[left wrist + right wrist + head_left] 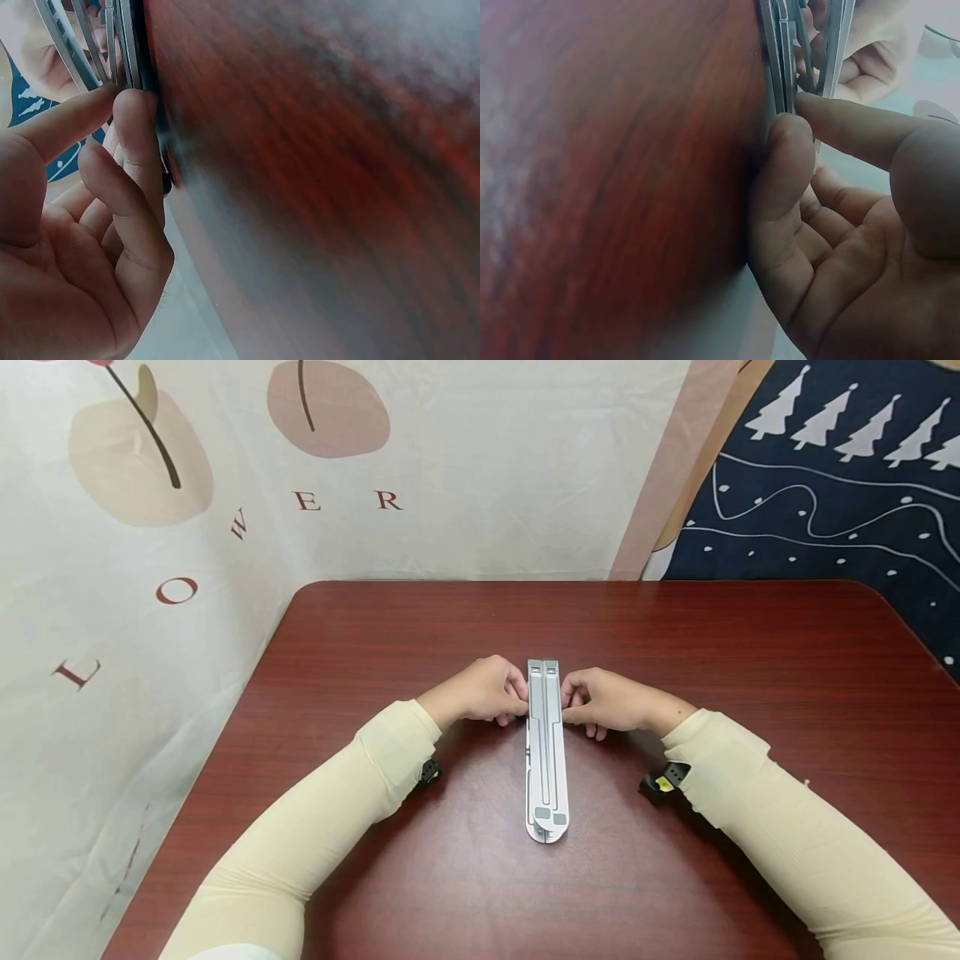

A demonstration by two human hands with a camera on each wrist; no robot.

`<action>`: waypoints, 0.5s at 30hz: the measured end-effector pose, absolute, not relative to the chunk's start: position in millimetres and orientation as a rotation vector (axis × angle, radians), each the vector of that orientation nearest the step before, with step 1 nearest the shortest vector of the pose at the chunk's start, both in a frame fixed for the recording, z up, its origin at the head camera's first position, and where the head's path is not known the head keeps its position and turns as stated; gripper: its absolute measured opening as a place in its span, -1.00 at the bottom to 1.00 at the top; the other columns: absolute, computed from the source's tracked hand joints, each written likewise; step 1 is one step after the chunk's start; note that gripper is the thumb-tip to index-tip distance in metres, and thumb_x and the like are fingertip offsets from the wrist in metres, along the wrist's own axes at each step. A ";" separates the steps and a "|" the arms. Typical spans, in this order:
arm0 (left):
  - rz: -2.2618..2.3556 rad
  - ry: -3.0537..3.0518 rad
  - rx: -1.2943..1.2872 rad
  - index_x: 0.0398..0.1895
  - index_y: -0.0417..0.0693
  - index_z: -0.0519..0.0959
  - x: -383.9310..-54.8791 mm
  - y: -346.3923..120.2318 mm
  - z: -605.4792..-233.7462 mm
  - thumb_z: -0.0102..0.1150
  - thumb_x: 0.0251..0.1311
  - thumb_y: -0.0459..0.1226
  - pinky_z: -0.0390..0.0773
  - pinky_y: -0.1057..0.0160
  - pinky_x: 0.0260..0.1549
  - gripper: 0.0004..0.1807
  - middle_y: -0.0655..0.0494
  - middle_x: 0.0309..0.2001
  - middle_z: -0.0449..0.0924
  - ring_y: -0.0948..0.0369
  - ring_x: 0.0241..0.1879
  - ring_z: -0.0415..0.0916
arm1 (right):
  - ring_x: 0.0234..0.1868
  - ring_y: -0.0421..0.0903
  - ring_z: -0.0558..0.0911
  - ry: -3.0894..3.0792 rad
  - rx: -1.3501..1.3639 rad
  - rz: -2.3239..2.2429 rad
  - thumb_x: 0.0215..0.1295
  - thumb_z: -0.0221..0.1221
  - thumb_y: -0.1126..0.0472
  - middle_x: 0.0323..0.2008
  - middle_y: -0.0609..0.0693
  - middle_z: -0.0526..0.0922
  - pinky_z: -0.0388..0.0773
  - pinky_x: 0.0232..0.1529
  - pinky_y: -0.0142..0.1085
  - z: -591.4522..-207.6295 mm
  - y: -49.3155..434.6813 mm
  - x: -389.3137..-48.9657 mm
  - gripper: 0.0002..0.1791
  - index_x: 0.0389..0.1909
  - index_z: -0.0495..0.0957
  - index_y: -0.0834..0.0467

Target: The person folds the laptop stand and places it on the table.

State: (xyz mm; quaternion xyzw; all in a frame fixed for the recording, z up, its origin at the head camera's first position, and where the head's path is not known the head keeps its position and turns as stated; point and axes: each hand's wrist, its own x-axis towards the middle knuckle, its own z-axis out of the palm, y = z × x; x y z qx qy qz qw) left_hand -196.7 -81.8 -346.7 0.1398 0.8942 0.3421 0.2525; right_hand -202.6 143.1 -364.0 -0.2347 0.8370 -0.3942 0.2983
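A folded silver laptop stand lies lengthwise on the table, its long narrow bars close together and small grey pads at its near end. At its left edge, toward the far end, my left hand pinches it between thumb and fingertip. My right hand does likewise from the opposite edge. In the left wrist view, the stand's stacked metal bars meet the fingertips, with gaps between the layers. The right wrist view has the thumb and index finger close on the lower bars; the fingertips hide part of them.
The dark red wooden table has rounded far corners. Behind it hangs a pale printed cloth with letters, and at the right a navy cloth with white trees. Black wrist cameras sit under the cream sleeves.
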 end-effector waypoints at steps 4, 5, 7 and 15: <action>0.891 2.461 0.392 -0.36 -0.11 0.63 -195.8 -82.2 -345.8 0.32 0.18 -0.33 0.51 0.40 -0.57 -0.95 0.09 -0.56 0.70 0.29 -0.64 0.60 | -0.68 -0.16 0.53 2.233 -0.619 -1.032 0.32 0.24 0.32 -0.56 0.02 0.55 0.56 -0.62 -0.28 -364.1 142.0 -202.0 -0.85 -0.23 0.47 0.30; 0.877 2.468 0.397 -0.36 -0.10 0.63 -195.7 -82.4 -345.7 0.32 0.18 -0.32 0.52 0.39 -0.55 -0.95 0.09 -0.55 0.71 0.29 -0.63 0.61 | -0.68 -0.16 0.53 2.236 -0.617 -1.028 0.32 0.24 0.32 -0.56 0.01 0.55 0.56 -0.62 -0.27 -364.1 141.8 -201.8 -0.85 -0.23 0.47 0.29; 0.845 2.485 0.409 -0.37 -0.08 0.63 -195.2 -82.6 -345.3 0.33 0.18 -0.30 0.54 0.37 -0.50 -0.94 0.11 -0.55 0.71 0.28 -0.62 0.63 | -0.68 -0.16 0.53 2.243 -0.618 -1.020 0.32 0.25 0.32 -0.56 0.01 0.55 0.57 -0.61 -0.27 -364.1 141.3 -201.6 -0.85 -0.23 0.47 0.29; 0.720 2.547 0.431 -0.39 0.00 0.61 -194.4 -83.9 -343.9 0.35 0.18 -0.23 0.52 0.34 -0.44 -0.90 0.17 -0.55 0.71 0.29 -0.59 0.64 | -0.70 -0.16 0.53 2.267 -0.624 -0.999 0.29 0.26 0.32 -0.57 0.00 0.54 0.57 -0.61 -0.26 -364.3 139.4 -201.6 -0.85 -0.24 0.48 0.27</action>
